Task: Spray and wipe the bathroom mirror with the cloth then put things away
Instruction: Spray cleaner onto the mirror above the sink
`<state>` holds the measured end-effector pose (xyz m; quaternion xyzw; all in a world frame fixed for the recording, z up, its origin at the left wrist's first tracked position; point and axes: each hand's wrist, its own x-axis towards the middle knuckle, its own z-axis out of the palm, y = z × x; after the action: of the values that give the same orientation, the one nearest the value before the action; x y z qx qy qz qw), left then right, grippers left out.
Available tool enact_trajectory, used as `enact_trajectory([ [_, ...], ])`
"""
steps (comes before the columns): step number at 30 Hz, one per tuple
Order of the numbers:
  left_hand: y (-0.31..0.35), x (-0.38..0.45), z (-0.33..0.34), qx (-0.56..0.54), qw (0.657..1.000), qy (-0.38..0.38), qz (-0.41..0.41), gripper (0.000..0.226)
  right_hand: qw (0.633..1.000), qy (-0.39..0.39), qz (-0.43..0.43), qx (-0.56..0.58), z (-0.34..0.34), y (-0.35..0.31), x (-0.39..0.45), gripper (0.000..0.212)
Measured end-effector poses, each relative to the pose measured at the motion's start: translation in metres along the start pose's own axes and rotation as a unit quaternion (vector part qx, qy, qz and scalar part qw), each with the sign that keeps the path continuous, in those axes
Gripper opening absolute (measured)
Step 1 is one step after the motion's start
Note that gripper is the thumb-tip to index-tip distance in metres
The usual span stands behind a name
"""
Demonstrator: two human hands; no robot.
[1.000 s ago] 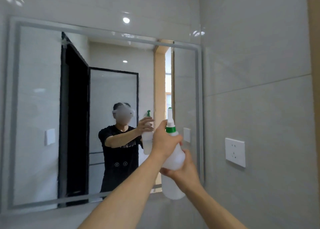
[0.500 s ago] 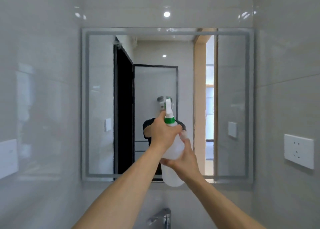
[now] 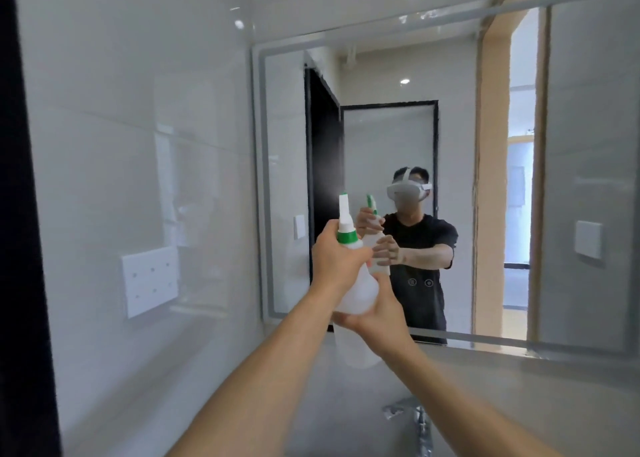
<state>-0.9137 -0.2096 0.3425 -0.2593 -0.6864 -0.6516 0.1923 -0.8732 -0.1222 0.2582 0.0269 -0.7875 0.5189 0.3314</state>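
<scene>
I hold a white spray bottle (image 3: 358,287) with a green collar and white nozzle in front of the left part of the wall mirror (image 3: 585,138). My left hand (image 3: 337,255) wraps its neck at the trigger. My right hand (image 3: 379,313) cups the bottle's body from below and behind. A faint mist hangs above the nozzle toward the mirror's left side. The mirror shows the reflection of a person holding the bottle. No cloth is in view.
A white socket plate (image 3: 149,285) sits on the tiled left wall. A chrome tap (image 3: 417,422) stands below the mirror at the bottom. A dark door edge (image 3: 20,214) borders the far left.
My view and the bottle have swung left, from the mirror's centre to its left part. Both hands keep the same hold, and a mist now shows at the nozzle.
</scene>
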Motion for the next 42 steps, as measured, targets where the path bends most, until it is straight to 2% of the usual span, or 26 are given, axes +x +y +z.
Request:
enact_trajectory([
  [7,-0.027,-0.011,-0.027,0.005,0.999,0.007,-0.051,0.041,0.999,-0.028,0.017,0.006,0.037,0.015,-0.012,0.082],
  [13,-0.064,-0.033,-0.026,0.005,0.994,0.003,-0.109,0.041,0.996,-0.045,0.079,-0.001,0.051,0.048,-0.035,0.082],
  [19,-0.097,-0.046,-0.010,0.010,0.991,-0.013,-0.130,0.043,0.992,-0.020,0.121,-0.025,0.052,0.078,-0.056,0.081],
  [23,-0.110,-0.050,0.005,0.001,0.990,-0.056,-0.133,0.041,0.990,0.014,0.135,-0.028,0.048,0.090,-0.066,0.081],
  [27,-0.113,-0.055,0.030,-0.003,0.987,-0.104,-0.124,0.050,0.987,0.047,0.150,-0.036,0.029,0.102,-0.072,0.082],
  [35,-0.112,-0.072,0.109,-0.027,0.977,-0.182,-0.107,0.046,0.974,0.106,0.189,-0.068,-0.036,0.131,-0.086,0.085],
  [42,-0.087,-0.098,0.188,-0.063,0.960,-0.255,-0.100,0.053,0.958,0.178,0.212,-0.082,-0.109,0.143,-0.107,0.085],
])
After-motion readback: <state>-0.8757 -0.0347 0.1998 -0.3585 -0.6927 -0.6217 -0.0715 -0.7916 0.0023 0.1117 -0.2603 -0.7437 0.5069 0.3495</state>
